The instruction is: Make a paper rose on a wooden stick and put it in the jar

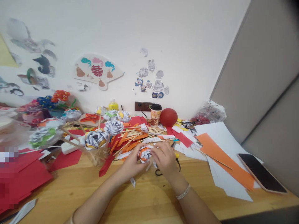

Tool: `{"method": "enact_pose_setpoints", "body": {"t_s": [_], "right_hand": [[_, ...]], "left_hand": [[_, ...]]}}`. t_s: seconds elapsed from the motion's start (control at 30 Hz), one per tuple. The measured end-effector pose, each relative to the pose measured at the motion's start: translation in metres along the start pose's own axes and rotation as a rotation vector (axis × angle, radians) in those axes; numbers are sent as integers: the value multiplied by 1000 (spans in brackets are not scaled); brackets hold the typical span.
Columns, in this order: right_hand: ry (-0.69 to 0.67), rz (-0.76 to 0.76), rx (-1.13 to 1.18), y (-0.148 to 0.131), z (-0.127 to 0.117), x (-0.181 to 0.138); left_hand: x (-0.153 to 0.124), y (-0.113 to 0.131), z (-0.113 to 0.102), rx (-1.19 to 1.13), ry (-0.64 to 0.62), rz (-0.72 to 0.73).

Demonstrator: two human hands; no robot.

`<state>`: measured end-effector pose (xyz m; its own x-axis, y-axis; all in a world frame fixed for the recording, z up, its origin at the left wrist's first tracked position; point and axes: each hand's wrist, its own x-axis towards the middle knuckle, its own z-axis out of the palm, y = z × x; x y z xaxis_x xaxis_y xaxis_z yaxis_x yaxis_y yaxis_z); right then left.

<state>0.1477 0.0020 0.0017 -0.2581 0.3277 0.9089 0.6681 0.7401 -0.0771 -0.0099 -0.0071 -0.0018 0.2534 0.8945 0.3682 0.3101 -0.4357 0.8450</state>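
Between my hands is a paper flower (144, 154) with white printed petals and orange ones at its left side. My left hand (133, 160) grips it from the left, fingers curled round its edge. From the right, my right hand (165, 158) pinches at the outer petals, its fingers bent together. A thin pale strip hangs below the flower, and a small white paper scrap (133, 182) lies on the table beneath. Behind my hands lies a pile of wooden sticks (133, 134) mixed with orange paper strips. Black-looped scissors lie partly hidden behind my right hand.
At left, a clear cup (97, 155) holds finished paper flowers (95, 138) on sticks, near red paper sheets (25, 177). A lidded paper cup (155, 114) and red balloon (168, 117) stand at the back. On the right are white sheets, orange paper (224, 160) and a phone (262, 172).
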Motion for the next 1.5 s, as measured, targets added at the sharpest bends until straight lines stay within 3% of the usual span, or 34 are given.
{"method": "enact_pose_setpoints", "body": {"t_s": [0.17, 0.3, 0.37, 0.53, 0.83, 1.1, 1.2, 1.4, 1.5], "right_hand": [[-96, 276, 328, 4, -2, 5], [-188, 355, 520, 8, -3, 8], [-162, 371, 535, 9, -3, 7], [-48, 239, 340, 9, -1, 3], [-57, -75, 12, 1, 0, 1], [-125, -102, -11, 4, 5, -1], [-137, -35, 67, 5, 3, 1], [-17, 281, 343, 3, -7, 6], [-66, 335, 474, 3, -6, 7]], "left_hand": [[-1, 5, -2, -38, -41, 1], [-1, 10, -5, -80, -106, -9], [-2, 11, -5, -97, -126, -6], [-1, 8, -3, -165, -137, -10], [-2, -4, 3, -52, -62, 23], [-2, -10, 4, -74, -72, 5], [-2, -7, 1, -72, -44, 15], [1, 8, -3, -163, -82, 20], [1, 9, -4, -215, -103, -1]]}}
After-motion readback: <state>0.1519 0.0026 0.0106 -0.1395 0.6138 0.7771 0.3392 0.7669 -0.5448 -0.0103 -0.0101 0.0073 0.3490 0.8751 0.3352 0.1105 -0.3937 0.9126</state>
